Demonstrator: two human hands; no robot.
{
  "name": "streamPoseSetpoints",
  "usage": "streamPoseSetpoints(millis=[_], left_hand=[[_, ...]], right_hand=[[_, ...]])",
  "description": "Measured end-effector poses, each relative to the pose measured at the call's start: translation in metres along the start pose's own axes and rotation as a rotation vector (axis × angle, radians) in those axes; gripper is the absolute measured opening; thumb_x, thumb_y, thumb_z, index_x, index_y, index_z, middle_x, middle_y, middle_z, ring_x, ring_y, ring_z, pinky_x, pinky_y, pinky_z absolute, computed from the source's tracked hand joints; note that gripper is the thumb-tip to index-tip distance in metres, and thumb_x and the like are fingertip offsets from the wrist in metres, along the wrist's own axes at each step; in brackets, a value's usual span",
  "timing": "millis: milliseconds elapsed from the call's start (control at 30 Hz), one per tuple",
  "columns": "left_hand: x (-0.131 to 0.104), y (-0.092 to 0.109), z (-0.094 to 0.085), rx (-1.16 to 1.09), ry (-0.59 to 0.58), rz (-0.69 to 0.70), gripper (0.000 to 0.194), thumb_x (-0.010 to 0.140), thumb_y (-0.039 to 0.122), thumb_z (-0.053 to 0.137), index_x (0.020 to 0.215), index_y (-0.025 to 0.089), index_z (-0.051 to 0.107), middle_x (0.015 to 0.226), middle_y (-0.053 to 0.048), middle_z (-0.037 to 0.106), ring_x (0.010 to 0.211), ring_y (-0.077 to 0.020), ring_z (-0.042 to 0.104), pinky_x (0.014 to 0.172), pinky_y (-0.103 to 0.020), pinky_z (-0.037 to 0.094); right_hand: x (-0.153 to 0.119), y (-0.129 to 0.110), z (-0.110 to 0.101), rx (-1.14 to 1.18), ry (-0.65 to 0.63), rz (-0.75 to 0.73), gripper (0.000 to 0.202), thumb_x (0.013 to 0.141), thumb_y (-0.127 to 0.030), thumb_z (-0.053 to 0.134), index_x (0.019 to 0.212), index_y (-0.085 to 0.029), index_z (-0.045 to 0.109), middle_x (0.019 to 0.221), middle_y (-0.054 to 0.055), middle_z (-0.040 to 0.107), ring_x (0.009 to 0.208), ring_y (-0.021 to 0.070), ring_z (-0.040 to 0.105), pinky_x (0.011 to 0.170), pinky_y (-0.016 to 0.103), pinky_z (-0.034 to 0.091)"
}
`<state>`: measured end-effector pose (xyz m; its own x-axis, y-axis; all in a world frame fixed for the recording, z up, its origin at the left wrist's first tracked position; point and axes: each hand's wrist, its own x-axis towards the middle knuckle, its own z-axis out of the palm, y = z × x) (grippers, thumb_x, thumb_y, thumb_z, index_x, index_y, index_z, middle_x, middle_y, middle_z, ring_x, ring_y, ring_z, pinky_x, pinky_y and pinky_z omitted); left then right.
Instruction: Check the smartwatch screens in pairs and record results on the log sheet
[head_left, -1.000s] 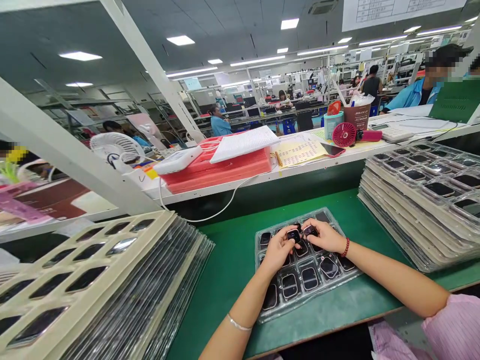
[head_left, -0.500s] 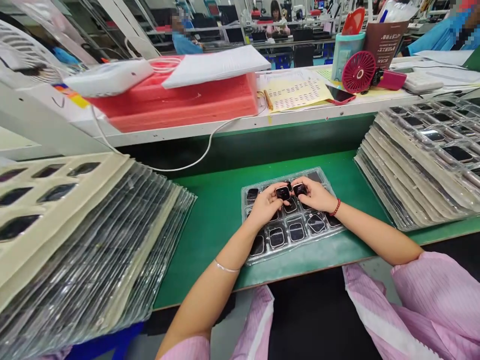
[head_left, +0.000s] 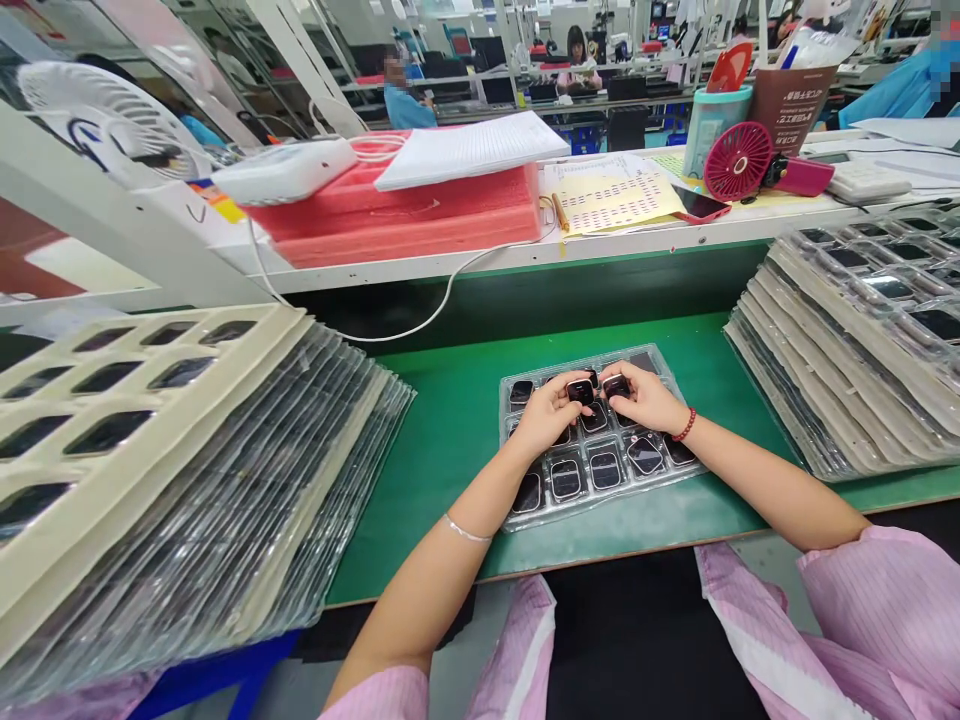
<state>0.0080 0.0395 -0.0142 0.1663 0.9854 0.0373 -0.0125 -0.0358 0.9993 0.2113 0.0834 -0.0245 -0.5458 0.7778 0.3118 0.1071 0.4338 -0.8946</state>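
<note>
My left hand (head_left: pixel 551 412) holds a dark, square watch-like piece (head_left: pixel 580 391) between thumb and fingers. Close to its right, my right hand (head_left: pixel 646 396) grips a similar dark square piece (head_left: pixel 616 387). Both hands are over the far half of a clear plastic tray (head_left: pixel 541 516), which lies on the green mat (head_left: pixel 442 470). Rows of dark square pieces with light rims sit in the tray's compartments, among them one (head_left: pixel 606 469) in the near row. One piece (head_left: pixel 645 455) in that row sits turned like a diamond. My fingers hide part of the far rows.
Tall stacks of trays stand at the left (head_left: pixel 300 480) and right (head_left: pixel 832 380). A white shelf (head_left: pixel 502 250) behind the mat carries red foam (head_left: pixel 420 215), papers, a phone (head_left: pixel 701 204), a pink fan (head_left: pixel 738 162) and a cup. A white cable hangs below it. People sit in the background.
The whole view has shifted, so the tray, hands and stacks appear slightly farther right and lower. Both hands still hold their pieces in nearly the same pose.
</note>
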Motion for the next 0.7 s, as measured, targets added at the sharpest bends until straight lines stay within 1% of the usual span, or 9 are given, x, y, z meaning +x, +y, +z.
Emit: streamPoseSetpoints(millis=[200,300,367,533,700], left_hand=[[0.001,-0.004,0.000,-0.026,0.005,-0.022,0.054,0.063,0.010,0.059,0.117,0.017,0.061,0.101,-0.006,0.072,0.072,-0.0161,0.070,0.054,-0.021,0.046],[0.000,-0.005,0.001,-0.014,0.012,-0.020,0.053,0.063,0.010,0.058,0.115,0.017,0.061,0.098,-0.006,0.072,0.068,-0.0157,0.070,0.053,-0.021,0.046],[0.001,-0.007,0.002,-0.001,0.009,-0.022,0.052,0.062,0.008,0.057,0.113,0.016,0.062,0.091,-0.006,0.072,0.065,-0.0160,0.070,0.052,-0.021,0.046],[0.004,-0.011,0.001,0.010,0.033,0.000,0.053,0.061,0.006,0.055,0.113,0.015,0.062,0.092,-0.007,0.072,0.062,-0.0145,0.069,0.049,-0.020,0.044],[0.006,-0.014,-0.001,0.011,0.031,0.023,0.052,0.062,0.006,0.055,0.113,0.014,0.062,0.089,-0.006,0.071,0.060,-0.0141,0.068,0.048,-0.020,0.043]], right_hand=[[-0.001,0.000,0.002,0.003,0.010,0.005,0.035,0.075,-0.017,0.055,0.110,-0.017,0.057,0.098,0.005,0.068,0.091,0.0200,0.066,0.084,0.036,0.052],[-0.003,-0.001,0.005,-0.038,0.018,-0.008,0.034,0.076,-0.016,0.054,0.110,-0.017,0.058,0.098,0.005,0.068,0.089,0.0200,0.065,0.084,0.035,0.051],[-0.004,-0.001,0.006,-0.049,0.021,0.000,0.032,0.076,-0.016,0.054,0.108,-0.018,0.058,0.097,0.006,0.068,0.089,0.0209,0.065,0.085,0.036,0.051],[-0.002,0.002,0.007,-0.034,-0.011,0.021,0.030,0.079,-0.016,0.052,0.109,-0.020,0.057,0.098,0.007,0.067,0.092,0.0234,0.065,0.087,0.039,0.051],[-0.001,0.003,0.009,-0.033,0.002,0.009,0.029,0.079,-0.018,0.052,0.108,-0.022,0.058,0.098,0.007,0.067,0.095,0.0251,0.065,0.090,0.042,0.050]])
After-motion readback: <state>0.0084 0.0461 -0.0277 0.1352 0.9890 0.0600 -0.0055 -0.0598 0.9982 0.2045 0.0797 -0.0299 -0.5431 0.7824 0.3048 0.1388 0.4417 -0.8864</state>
